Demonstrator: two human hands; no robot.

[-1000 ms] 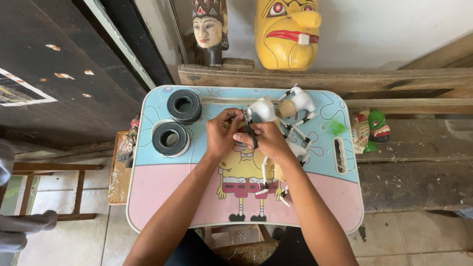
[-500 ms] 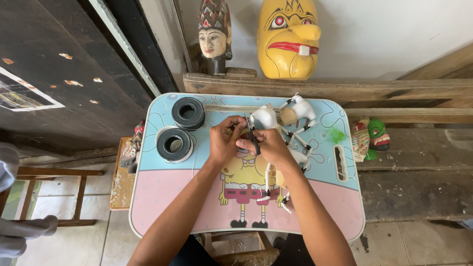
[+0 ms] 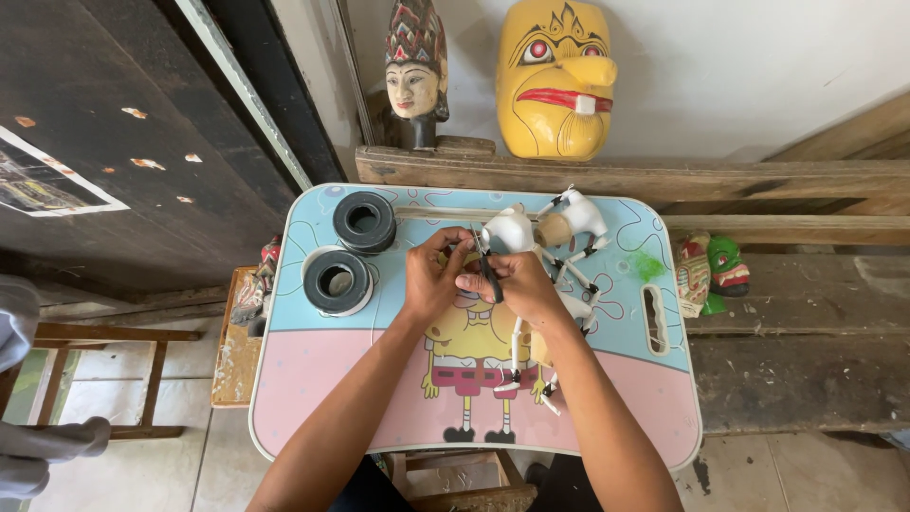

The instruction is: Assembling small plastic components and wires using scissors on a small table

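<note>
My left hand and my right hand meet over the middle of a small blue and pink table with a cartoon print. A dark, thin tool stands between them, with my right hand gripped around it. My left hand pinches something small next to the tool's tip; what it is stays hidden. Just beyond the hands lies a white wooden puppet with thin white jointed limbs trailing under my right wrist.
Two black rings sit on the table's left side. A green scrap lies at the right. Behind, a wooden ledge carries a carved head and a yellow mask. Small painted masks lie at right.
My hands have stayed together over the table's middle, shifting only slightly. The view has tilted a little, so the table sits lower in the picture.
</note>
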